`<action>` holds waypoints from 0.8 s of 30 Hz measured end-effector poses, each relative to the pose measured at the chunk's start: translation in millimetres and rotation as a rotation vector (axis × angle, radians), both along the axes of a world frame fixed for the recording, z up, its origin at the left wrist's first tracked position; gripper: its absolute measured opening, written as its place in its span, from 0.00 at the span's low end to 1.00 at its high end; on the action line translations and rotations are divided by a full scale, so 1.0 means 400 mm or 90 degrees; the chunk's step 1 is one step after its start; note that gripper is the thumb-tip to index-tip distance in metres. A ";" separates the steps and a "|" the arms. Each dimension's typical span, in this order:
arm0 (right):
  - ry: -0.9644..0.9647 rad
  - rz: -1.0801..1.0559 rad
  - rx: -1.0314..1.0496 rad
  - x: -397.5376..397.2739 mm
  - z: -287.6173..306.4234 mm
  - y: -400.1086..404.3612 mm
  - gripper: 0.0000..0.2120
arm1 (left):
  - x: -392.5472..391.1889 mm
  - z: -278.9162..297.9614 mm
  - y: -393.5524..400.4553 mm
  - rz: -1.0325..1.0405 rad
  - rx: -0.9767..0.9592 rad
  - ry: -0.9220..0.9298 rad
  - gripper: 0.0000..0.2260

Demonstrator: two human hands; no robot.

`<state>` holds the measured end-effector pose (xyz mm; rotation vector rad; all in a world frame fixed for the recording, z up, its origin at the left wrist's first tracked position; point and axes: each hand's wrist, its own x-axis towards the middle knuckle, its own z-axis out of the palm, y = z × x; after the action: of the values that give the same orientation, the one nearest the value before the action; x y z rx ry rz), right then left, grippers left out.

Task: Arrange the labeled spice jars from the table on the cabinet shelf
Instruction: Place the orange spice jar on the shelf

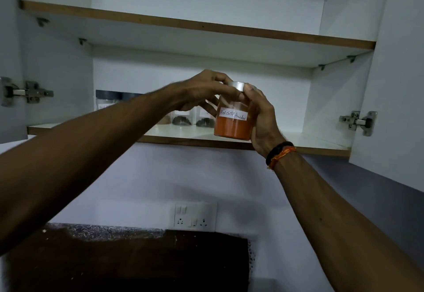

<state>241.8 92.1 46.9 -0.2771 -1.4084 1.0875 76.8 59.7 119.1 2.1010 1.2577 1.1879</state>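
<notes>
Both hands hold the upright red chilli powder jar (232,119) (right hand (261,117) around its side, left hand (202,92) at the lid) just in front of the lower cabinet shelf (195,134), right of the jars already there (183,117).

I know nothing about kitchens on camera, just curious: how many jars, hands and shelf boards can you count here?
Red chilli powder jar, held: 1
Shelved jars on the lower shelf: at least 4; the left arm hides part of the row
Hands, left hand and right hand: 2
Shelf boards, lower shelf and upper shelf: 2
Total: at least 9
</notes>
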 end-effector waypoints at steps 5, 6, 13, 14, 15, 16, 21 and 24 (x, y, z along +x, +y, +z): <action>-0.016 0.005 0.020 -0.008 0.017 0.052 0.19 | -0.006 0.009 0.056 0.042 0.063 -0.024 0.16; -0.008 0.006 0.018 -0.007 0.016 0.067 0.20 | -0.008 0.008 0.068 0.044 0.070 -0.035 0.15; -0.228 -0.552 -0.001 0.001 -0.064 0.193 0.21 | -0.034 -0.006 0.170 0.074 0.069 -0.045 0.17; -0.312 -0.626 0.047 0.007 -0.084 0.208 0.20 | -0.040 -0.011 0.190 0.080 0.060 -0.039 0.18; -0.389 -0.691 0.094 0.013 -0.103 0.220 0.20 | -0.046 -0.018 0.207 0.086 0.051 -0.033 0.19; -0.450 -0.748 0.132 0.019 -0.122 0.229 0.20 | -0.052 -0.027 0.224 0.093 0.045 -0.030 0.19; -0.510 -0.875 0.159 0.011 -0.144 0.245 0.17 | -0.072 -0.072 0.315 0.117 0.043 -0.025 0.21; -0.510 -0.886 0.157 0.012 -0.152 0.252 0.16 | -0.068 -0.087 0.359 0.113 0.055 -0.030 0.23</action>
<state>246.6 192.9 -14.0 -1.3567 -1.4918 -0.4114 49.5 203.4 84.2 2.0424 1.4178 1.3823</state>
